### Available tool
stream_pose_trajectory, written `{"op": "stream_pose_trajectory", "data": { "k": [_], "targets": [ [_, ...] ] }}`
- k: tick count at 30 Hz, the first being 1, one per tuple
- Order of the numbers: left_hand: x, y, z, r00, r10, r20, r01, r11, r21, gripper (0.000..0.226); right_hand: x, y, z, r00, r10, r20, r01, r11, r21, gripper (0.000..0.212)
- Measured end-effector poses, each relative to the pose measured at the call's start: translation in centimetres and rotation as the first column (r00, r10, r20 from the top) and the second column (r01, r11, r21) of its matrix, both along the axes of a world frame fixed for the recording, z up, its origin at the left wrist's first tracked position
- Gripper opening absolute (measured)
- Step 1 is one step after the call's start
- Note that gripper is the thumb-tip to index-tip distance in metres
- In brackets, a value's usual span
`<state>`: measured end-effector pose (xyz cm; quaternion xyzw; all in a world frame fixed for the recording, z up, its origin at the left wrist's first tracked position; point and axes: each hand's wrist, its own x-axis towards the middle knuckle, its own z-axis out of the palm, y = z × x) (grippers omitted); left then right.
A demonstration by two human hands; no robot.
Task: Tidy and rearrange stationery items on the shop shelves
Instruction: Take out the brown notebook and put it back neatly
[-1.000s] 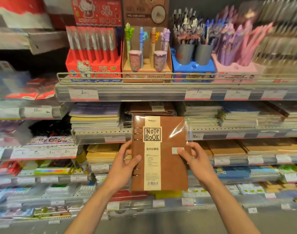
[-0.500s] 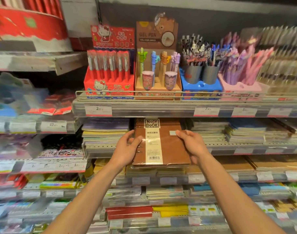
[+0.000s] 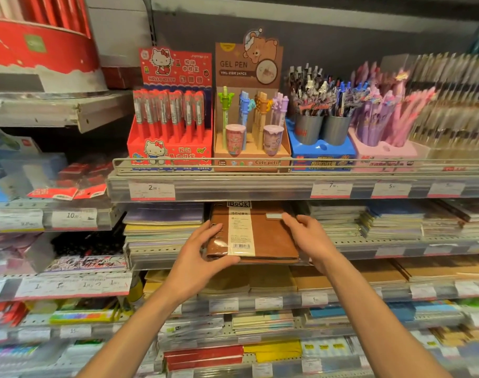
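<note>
1. Brown notebook [image 3: 268,236] lies flat on the shelf directly below the gel pen display box [image 3: 250,110], its far end tucked under that shelf's price rail.
2. Left hand [image 3: 197,257] grips the notebook's near-left corner, fingers curled round its spine.
3. Right hand [image 3: 312,238] rests against the notebook's right edge, fingers loosely spread.
</note>
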<state>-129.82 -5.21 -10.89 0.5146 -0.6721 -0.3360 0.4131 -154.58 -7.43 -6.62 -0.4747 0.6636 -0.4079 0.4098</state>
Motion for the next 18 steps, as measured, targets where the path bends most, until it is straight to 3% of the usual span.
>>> {"op": "stream_pose_trajectory", "data": {
  "k": [2, 7, 9, 14, 18],
  "targets": [
    [-0.3, -0.2, -0.5, 1.000, 0.009, -0.007, -0.009, 1.000, -0.008, 0.086, -0.9, 2.2, -0.1, 0.988, 0.036, -0.151, -0.051, 0.994, -0.095, 0.075],
    [-1.5, -1.3, -0.3, 0.998, 0.052, -0.019, -0.053, 0.996, -0.070, 0.083, -2.1, 5.7, -1.7, 0.932, 0.220, -0.288, -0.278, 0.944, -0.178, 0.087],
    [-1.7, -2.0, 0.1, 0.995, 0.095, -0.019, -0.096, 0.991, -0.094, 0.081, -1.8, 5.1, -2.1, 0.920, 0.197, -0.340, -0.275, 0.941, -0.198, 0.090],
    [-2.5, -4.3, 0.5, 0.982, 0.176, 0.070, -0.164, 0.974, -0.160, 0.078, -1.3, 1.3, -2.6, 0.917, 0.021, -0.399, -0.168, 0.927, -0.335, 0.070],
    [-2.6, -5.3, 0.2, 0.956, 0.244, 0.163, -0.209, 0.956, -0.207, 0.076, -0.9, -1.1, -2.6, 0.886, -0.020, -0.464, -0.174, 0.912, -0.371, 0.065]
  ]
}}
